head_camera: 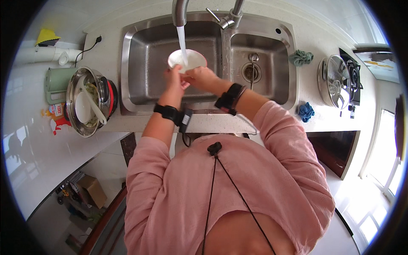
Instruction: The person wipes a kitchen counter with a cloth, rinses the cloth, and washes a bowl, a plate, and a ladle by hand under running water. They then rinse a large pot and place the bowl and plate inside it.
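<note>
Over the large left basin of a stainless steel double sink (143, 76), I hold a white bowl with a pinkish-red rim (194, 59). Water streams from the faucet spout (179, 14) straight into it. My left hand (174, 78) grips the bowl's near left edge, thumb at the rim. My right hand (202, 78) has hold of its near right side. The fingers of both hands come close together below the bowl, partly hiding its near side. A faucet lever (220, 19) stands behind the divider between the basins.
A metal ladle (253, 58) lies in the right basin, across the drain. Left of the sink, a steel pot (71, 111) holds dishes and a white spoon; a green pitcher (60, 83) stands behind. Rightward are scrubbing cloths (306, 112), a glass-lidded pot (334, 83) and a gas stove (354, 75).
</note>
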### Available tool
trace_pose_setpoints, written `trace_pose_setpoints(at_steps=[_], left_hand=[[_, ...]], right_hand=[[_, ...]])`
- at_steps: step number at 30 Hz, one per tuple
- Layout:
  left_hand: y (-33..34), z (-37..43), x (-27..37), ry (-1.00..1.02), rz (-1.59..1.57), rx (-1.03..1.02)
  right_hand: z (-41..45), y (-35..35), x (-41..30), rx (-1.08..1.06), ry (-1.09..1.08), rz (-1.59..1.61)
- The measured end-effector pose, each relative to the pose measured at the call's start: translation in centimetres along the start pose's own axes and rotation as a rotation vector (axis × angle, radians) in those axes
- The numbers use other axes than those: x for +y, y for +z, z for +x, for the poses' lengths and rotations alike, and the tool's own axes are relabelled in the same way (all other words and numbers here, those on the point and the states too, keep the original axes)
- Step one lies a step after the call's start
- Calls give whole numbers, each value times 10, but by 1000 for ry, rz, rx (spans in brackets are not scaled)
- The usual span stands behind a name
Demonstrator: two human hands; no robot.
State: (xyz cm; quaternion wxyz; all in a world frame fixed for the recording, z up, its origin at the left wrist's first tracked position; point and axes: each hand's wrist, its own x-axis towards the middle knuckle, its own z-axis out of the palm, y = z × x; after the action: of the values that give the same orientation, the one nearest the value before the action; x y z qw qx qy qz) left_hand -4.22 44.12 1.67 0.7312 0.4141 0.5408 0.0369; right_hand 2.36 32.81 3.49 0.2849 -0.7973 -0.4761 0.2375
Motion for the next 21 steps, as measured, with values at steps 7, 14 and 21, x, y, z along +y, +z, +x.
trace_pose_setpoints(at_steps=[7, 14, 21], left_hand=[[-12, -3, 19, -259, 195, -290], [0, 3, 0, -75, 20, -150], [-1, -10, 13, -113, 1, -216]], right_hand=[[-19, -6, 36, -102, -129, -54], [-1, 12, 7, 16, 83, 149], [-17, -11, 20, 77, -109, -50]])
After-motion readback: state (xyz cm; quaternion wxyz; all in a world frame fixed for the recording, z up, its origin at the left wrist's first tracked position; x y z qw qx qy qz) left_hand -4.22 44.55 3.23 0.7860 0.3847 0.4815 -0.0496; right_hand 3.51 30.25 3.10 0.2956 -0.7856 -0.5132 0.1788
